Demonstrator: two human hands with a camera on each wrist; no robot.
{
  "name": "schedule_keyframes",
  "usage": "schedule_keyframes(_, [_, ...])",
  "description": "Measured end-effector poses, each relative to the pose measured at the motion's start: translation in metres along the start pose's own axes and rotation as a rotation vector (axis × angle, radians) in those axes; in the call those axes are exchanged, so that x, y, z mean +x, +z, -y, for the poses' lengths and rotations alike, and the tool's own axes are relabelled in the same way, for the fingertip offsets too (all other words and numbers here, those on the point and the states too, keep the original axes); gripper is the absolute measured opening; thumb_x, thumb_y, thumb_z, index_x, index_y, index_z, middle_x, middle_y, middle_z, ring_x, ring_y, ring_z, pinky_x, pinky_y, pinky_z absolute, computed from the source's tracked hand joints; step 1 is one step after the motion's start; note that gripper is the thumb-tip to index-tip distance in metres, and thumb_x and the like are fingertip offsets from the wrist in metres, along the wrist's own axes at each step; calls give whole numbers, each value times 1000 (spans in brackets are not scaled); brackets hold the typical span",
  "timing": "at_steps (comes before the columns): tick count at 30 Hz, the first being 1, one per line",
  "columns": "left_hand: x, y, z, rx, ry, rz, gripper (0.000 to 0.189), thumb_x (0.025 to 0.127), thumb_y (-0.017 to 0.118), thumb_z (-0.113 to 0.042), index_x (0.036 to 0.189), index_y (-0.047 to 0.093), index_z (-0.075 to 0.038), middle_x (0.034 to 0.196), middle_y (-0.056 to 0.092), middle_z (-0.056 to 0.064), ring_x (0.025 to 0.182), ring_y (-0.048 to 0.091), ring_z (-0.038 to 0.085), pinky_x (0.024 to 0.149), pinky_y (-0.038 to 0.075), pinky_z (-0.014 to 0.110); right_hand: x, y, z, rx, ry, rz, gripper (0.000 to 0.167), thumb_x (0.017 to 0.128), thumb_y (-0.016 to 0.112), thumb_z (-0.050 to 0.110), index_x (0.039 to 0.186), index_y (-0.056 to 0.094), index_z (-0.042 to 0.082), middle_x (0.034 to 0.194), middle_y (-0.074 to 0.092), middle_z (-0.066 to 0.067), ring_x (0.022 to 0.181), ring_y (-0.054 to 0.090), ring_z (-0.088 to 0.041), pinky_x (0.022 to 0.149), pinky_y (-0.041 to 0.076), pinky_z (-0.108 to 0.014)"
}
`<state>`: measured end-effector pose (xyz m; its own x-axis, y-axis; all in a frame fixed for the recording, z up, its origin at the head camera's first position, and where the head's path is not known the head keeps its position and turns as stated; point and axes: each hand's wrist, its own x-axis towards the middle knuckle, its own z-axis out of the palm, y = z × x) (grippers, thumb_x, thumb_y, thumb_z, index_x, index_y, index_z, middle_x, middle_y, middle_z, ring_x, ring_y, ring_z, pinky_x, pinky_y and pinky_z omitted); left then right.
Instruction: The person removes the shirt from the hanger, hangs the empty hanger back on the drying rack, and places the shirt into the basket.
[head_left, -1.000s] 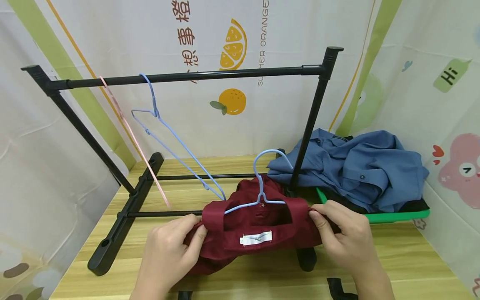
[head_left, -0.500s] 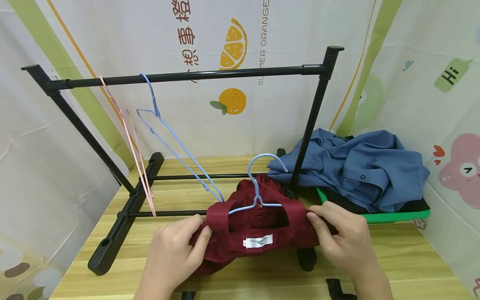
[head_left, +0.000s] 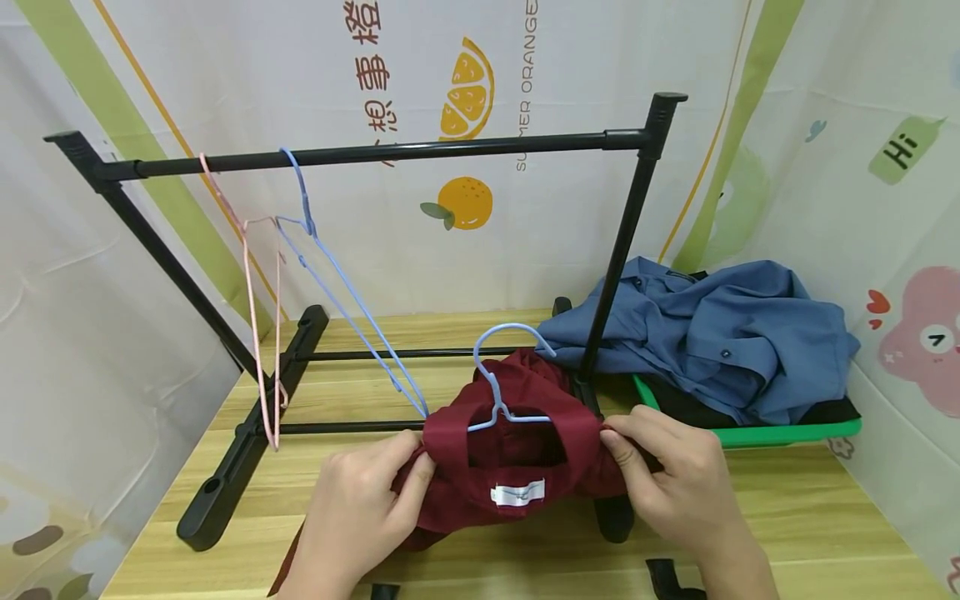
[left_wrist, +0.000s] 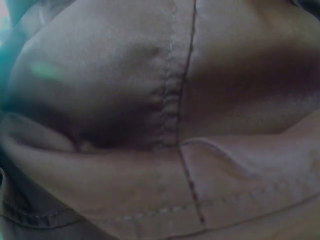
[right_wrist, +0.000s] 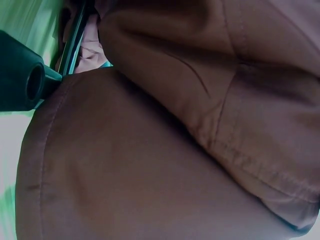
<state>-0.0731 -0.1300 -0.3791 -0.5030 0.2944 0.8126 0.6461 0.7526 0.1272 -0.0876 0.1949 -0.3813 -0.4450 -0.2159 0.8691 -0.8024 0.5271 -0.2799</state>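
A dark red shirt (head_left: pixel 480 508) with a white neck label (head_left: pixel 517 493) is held up in front of the rack. Inside its collar sits a light blue hanger (head_left: pixel 496 398), whose hook rises from the neck opening; the shirt covers the hanger's arms. At the left shoulder, my left hand (head_left: pixel 360 500) pinches cloth between thumb and fingers. My right hand (head_left: pixel 675 483) does likewise at the right shoulder. Close-up shirt cloth (left_wrist: pixel 110 180) with stitched seams fills the left wrist view. The right wrist view holds folds of the shirt (right_wrist: pixel 110 165); neither hand shows there.
Behind the shirt stands a black rack, its top bar (head_left: pixel 450 149) carrying a pink hanger (head_left: pixel 252 308) and another blue hanger (head_left: pixel 309 221). A black rack foot (head_left: pixel 217 500) lies at left. At right, a blue shirt (head_left: pixel 757 333) is heaped in a green-rimmed container (head_left: pixel 787 435).
Both hands have come slightly closer together, gathering the shirt's shoulders inward. The held hanger's hook has shifted left and lower. On the bar, the pink hanger has swung round.
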Motion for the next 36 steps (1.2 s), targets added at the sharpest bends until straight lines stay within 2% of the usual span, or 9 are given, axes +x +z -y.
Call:
schedule_keyframes(5, [1,3,-3,-5,5,6,26,83,75,-8,73,56,-23,58,44,-17,56,33,-7,51,25,10,1,1,1,2,-3,16,34,109,60,37,95,79,12,75,57,11,63,41,6,56,34,-6])
schedule_keyframes(14, [1,5,-5,-19,-10,20,29,84,75,-8,73,54,-23,58,41,-17,57,31,-8,52,22,8,0,2,2,-6,-1,30,34,109,60,37,96,80,12,76,59,11,63,43,6,57,35,-6])
schedule_keyframes(23, [-5,0,5,-35,-6,31,25,84,76,-8,76,58,-23,60,48,-18,58,36,-7,52,30,11,1,-2,-2,51,-1,-12,26,106,66,30,93,78,11,75,61,7,65,46,5,56,38,-9])
schedule_keyframes(26, [-9,-4,12,-33,13,35,22,98,69,-16,79,59,-21,62,49,-16,60,37,-5,53,32,13,2,-7,-5,76,5,-40,23,105,69,26,92,77,9,75,63,3,66,48,4,56,41,-12])
schedule_keyframes(29, [-12,-8,18,-45,31,37,32,113,53,-30,84,63,-19,67,56,-13,62,42,-4,54,37,16,3,-11,-6,91,26,-40,19,103,71,23,93,78,8,78,67,1,69,52,4,58,44,-14])
schedule_keyframes(31, [-14,-10,20,-57,28,36,41,115,44,-38,86,64,-18,70,59,-12,64,45,-3,56,39,16,3,-12,-6,91,39,-38,11,101,74,16,93,78,8,78,68,0,70,53,4,59,45,-14])
schedule_keyframes(33, [-14,-11,22,-63,24,25,44,115,42,-41,85,65,-18,69,60,-12,63,45,-4,55,38,15,3,-13,-5,88,54,-28,5,98,76,9,94,78,9,80,69,1,71,55,4,60,47,-15])
schedule_keyframes(36, [-14,-12,22,-80,16,3,45,115,43,-40,80,62,-18,62,52,-13,60,39,-5,53,33,12,3,-13,-4,76,65,-8,12,92,78,-1,96,78,11,81,68,3,72,54,3,61,46,-14])
